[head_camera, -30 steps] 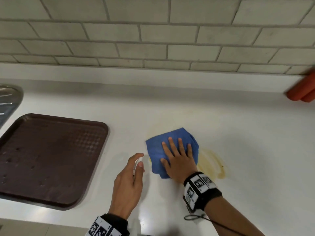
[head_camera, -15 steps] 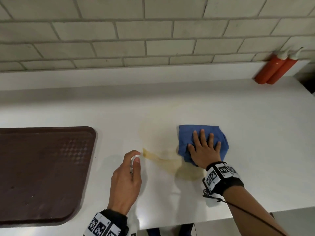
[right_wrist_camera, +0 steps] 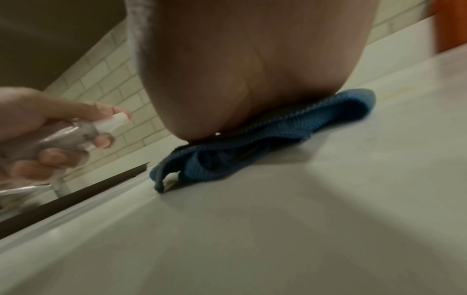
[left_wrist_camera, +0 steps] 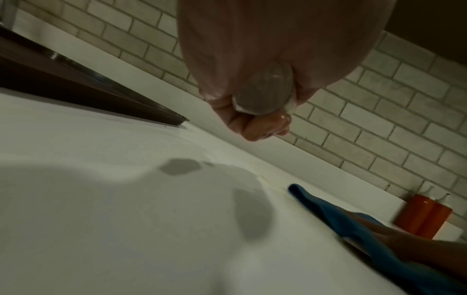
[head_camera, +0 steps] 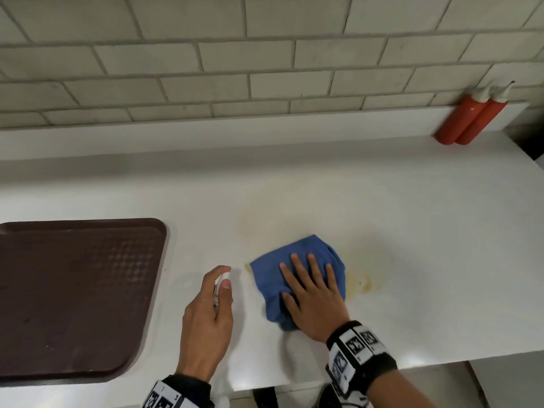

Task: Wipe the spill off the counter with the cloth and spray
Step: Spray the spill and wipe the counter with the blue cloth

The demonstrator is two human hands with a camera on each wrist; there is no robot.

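Pressing cloth (head_camera: pixel 297 278) flat with open right grip (head_camera: pixel 313 301); left grip (head_camera: pixel 206 322) holding spray bottle (right_wrist_camera: pixel 76 132), nozzle aiming toward cloth.

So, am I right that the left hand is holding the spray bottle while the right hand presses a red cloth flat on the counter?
Not quite: the cloth is blue, not red, as the head view shows. The rest stands: the left hand holds the spray bottle, and the right hand presses the cloth flat on the counter.
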